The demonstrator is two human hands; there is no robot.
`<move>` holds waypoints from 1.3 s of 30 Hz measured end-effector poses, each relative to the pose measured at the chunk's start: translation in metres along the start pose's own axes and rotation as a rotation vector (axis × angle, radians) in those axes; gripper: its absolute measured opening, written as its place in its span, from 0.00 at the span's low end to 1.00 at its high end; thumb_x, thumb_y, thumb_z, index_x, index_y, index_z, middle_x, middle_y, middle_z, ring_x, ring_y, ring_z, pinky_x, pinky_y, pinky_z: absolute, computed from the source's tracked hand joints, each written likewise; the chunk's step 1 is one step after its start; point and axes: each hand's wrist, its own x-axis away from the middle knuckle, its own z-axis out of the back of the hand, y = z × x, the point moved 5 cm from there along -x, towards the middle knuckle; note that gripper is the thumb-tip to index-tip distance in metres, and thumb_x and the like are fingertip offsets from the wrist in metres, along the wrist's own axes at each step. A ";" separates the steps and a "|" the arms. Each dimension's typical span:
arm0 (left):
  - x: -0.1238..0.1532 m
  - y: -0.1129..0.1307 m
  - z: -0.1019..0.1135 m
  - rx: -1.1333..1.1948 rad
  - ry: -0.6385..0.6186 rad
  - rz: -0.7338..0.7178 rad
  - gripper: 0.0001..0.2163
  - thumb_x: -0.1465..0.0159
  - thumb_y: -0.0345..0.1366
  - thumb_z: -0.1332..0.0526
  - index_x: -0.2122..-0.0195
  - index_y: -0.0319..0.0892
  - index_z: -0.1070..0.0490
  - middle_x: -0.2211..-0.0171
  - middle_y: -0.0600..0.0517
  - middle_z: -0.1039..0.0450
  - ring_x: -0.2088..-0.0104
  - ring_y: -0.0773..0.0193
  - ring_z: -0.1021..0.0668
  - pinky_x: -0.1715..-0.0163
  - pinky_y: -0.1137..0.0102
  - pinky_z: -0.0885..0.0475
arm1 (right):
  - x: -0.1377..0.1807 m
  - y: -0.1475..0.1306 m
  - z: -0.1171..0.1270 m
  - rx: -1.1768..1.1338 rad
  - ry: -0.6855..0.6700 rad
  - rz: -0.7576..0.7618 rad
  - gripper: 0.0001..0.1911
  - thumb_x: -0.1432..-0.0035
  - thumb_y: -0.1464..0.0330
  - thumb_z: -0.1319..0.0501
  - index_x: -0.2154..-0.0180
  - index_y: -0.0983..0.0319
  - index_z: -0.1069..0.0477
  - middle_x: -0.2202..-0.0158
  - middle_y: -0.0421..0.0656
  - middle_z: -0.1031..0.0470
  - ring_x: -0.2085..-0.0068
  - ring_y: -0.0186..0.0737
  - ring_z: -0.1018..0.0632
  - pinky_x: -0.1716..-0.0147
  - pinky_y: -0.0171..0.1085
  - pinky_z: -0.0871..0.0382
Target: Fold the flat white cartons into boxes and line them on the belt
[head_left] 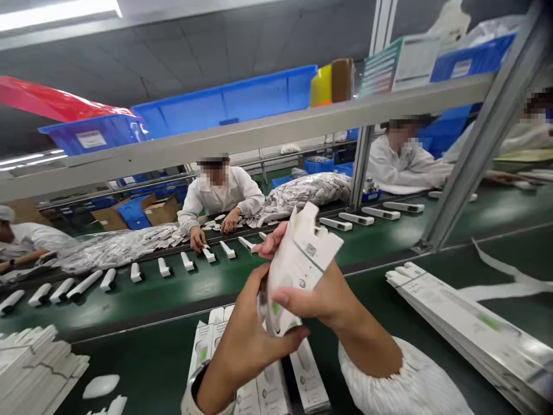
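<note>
Between my hands, above the near bench, is a white printed carton (298, 265), tilted, with its end flaps standing up at the top. My left hand (246, 340) wraps round its lower left side, thumb below. My right hand (319, 297) grips it from the right, thumb across the printed face and fingers behind the far edge. Whether anything is inside the carton I cannot tell. Under my hands lie several white cartons (306, 377) with green marks, side by side and partly covered by my left forearm.
A stack of flat cartons (470, 323) lies at right, another stack (34, 369) at left, near a loose white piece (101, 386). White handheld devices (162, 267) line the green conveyor (242, 276). Co-workers sit beyond it. A metal post (470, 127) and shelf rail (242, 135) stand ahead.
</note>
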 end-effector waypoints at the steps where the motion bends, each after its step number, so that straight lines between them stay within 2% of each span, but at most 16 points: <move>1: -0.003 -0.001 -0.002 -0.008 0.039 0.030 0.32 0.44 0.38 0.22 0.38 0.46 0.26 0.44 0.47 0.17 0.47 0.48 0.15 0.52 0.63 0.17 | 0.000 0.001 0.001 0.037 0.069 -0.038 0.22 0.51 0.65 0.15 0.55 0.56 0.17 0.56 0.43 0.13 0.54 0.52 0.12 0.48 0.48 0.15; 4: -0.005 -0.006 -0.007 -0.116 0.141 0.094 0.12 0.39 0.44 0.25 0.61 0.43 0.21 0.69 0.52 0.17 0.69 0.56 0.18 0.69 0.67 0.24 | 0.004 0.000 0.007 0.114 0.304 -0.085 0.14 0.49 0.62 0.15 0.65 0.58 0.14 0.63 0.43 0.10 0.59 0.52 0.11 0.57 0.45 0.13; 6: -0.002 -0.008 -0.006 -0.221 0.211 0.097 0.13 0.30 0.48 0.32 0.66 0.44 0.21 0.73 0.52 0.19 0.71 0.57 0.19 0.69 0.67 0.25 | 0.006 0.000 0.011 0.186 0.426 -0.053 0.13 0.46 0.59 0.17 0.68 0.58 0.15 0.63 0.44 0.10 0.59 0.54 0.10 0.58 0.46 0.13; 10: -0.002 -0.017 -0.003 -0.322 0.209 0.088 0.18 0.23 0.52 0.43 0.47 0.45 0.21 0.57 0.44 0.12 0.58 0.47 0.12 0.63 0.62 0.21 | 0.006 0.006 0.015 0.331 0.482 0.009 0.16 0.33 0.55 0.26 0.51 0.57 0.20 0.55 0.44 0.10 0.53 0.52 0.10 0.53 0.45 0.14; 13: -0.006 -0.026 -0.003 -0.215 0.083 0.084 0.26 0.21 0.54 0.43 0.29 0.46 0.35 0.38 0.39 0.18 0.39 0.43 0.16 0.47 0.56 0.19 | 0.002 0.009 0.018 0.228 0.424 0.025 0.23 0.29 0.54 0.28 0.42 0.55 0.31 0.45 0.46 0.14 0.45 0.48 0.13 0.46 0.44 0.17; 15: -0.006 -0.025 -0.002 -0.138 0.060 0.059 0.32 0.22 0.55 0.40 0.24 0.47 0.42 0.30 0.37 0.26 0.30 0.41 0.23 0.34 0.49 0.24 | 0.001 0.009 0.016 0.190 0.345 0.018 0.23 0.28 0.54 0.29 0.41 0.55 0.32 0.41 0.48 0.17 0.41 0.48 0.15 0.42 0.44 0.19; 18: -0.003 -0.013 -0.001 0.173 0.156 -0.008 0.31 0.20 0.60 0.49 0.24 0.48 0.38 0.27 0.39 0.29 0.25 0.44 0.28 0.27 0.46 0.30 | 0.004 0.007 0.002 0.199 0.102 -0.018 0.26 0.26 0.57 0.30 0.34 0.57 0.31 0.32 0.51 0.23 0.32 0.52 0.21 0.30 0.49 0.28; 20: 0.001 0.001 0.002 0.408 0.311 -0.071 0.31 0.20 0.62 0.55 0.27 0.49 0.34 0.32 0.40 0.23 0.29 0.46 0.24 0.31 0.48 0.25 | 0.013 0.006 -0.014 0.212 -0.074 -0.061 0.29 0.24 0.57 0.33 0.28 0.56 0.34 0.25 0.51 0.30 0.24 0.54 0.29 0.23 0.53 0.36; 22: 0.006 0.015 0.005 0.488 0.472 -0.130 0.31 0.21 0.63 0.52 0.30 0.49 0.29 0.40 0.42 0.18 0.37 0.47 0.17 0.40 0.52 0.17 | 0.026 0.002 -0.029 0.255 -0.151 -0.083 0.32 0.22 0.56 0.36 0.24 0.53 0.38 0.18 0.47 0.41 0.19 0.55 0.39 0.20 0.54 0.43; 24: 0.011 0.026 0.004 0.451 0.521 -0.137 0.26 0.22 0.61 0.46 0.36 0.49 0.24 0.48 0.45 0.15 0.49 0.52 0.13 0.53 0.60 0.13 | 0.039 -0.004 -0.039 0.303 -0.098 -0.097 0.29 0.20 0.55 0.39 0.24 0.47 0.39 0.15 0.40 0.50 0.16 0.52 0.48 0.19 0.53 0.44; 26: 0.017 0.032 0.000 0.363 0.504 -0.114 0.21 0.22 0.57 0.42 0.42 0.49 0.22 0.53 0.48 0.15 0.61 0.58 0.13 0.65 0.67 0.14 | 0.049 -0.007 -0.046 0.340 -0.005 -0.117 0.23 0.19 0.56 0.40 0.28 0.41 0.38 0.15 0.35 0.51 0.15 0.49 0.51 0.21 0.52 0.41; 28: 0.023 0.034 -0.005 0.292 0.509 -0.114 0.18 0.20 0.54 0.43 0.42 0.49 0.22 0.54 0.49 0.15 0.64 0.60 0.14 0.70 0.69 0.15 | 0.054 -0.009 -0.051 0.330 0.046 -0.100 0.18 0.19 0.59 0.40 0.33 0.39 0.34 0.18 0.35 0.43 0.16 0.48 0.46 0.23 0.53 0.38; 30: 0.026 0.034 -0.011 0.288 0.538 -0.178 0.17 0.19 0.50 0.46 0.34 0.53 0.28 0.50 0.48 0.17 0.60 0.58 0.13 0.67 0.68 0.14 | 0.054 -0.009 -0.053 0.276 0.070 -0.034 0.15 0.20 0.62 0.38 0.38 0.41 0.32 0.23 0.37 0.34 0.19 0.49 0.40 0.24 0.54 0.37; 34: 0.022 0.039 -0.019 0.181 0.505 -0.546 0.25 0.19 0.45 0.41 0.24 0.61 0.43 0.35 0.46 0.25 0.38 0.52 0.18 0.42 0.55 0.16 | 0.048 -0.003 -0.039 0.092 0.231 -0.022 0.11 0.21 0.63 0.39 0.42 0.47 0.26 0.33 0.43 0.23 0.31 0.52 0.24 0.36 0.48 0.24; 37: 0.015 0.040 -0.016 -0.099 0.406 -0.739 0.28 0.24 0.34 0.33 0.25 0.53 0.35 0.33 0.44 0.27 0.30 0.53 0.26 0.33 0.57 0.24 | 0.041 0.001 -0.031 -0.091 0.203 -0.190 0.12 0.23 0.61 0.39 0.42 0.50 0.25 0.38 0.44 0.19 0.41 0.52 0.17 0.46 0.44 0.18; 39: 0.013 0.039 -0.004 -0.180 0.398 -0.779 0.26 0.25 0.32 0.32 0.27 0.50 0.30 0.34 0.44 0.26 0.32 0.54 0.24 0.34 0.60 0.25 | 0.036 -0.003 -0.027 -0.136 0.085 -0.276 0.16 0.23 0.59 0.38 0.38 0.50 0.27 0.34 0.43 0.22 0.36 0.51 0.19 0.42 0.44 0.20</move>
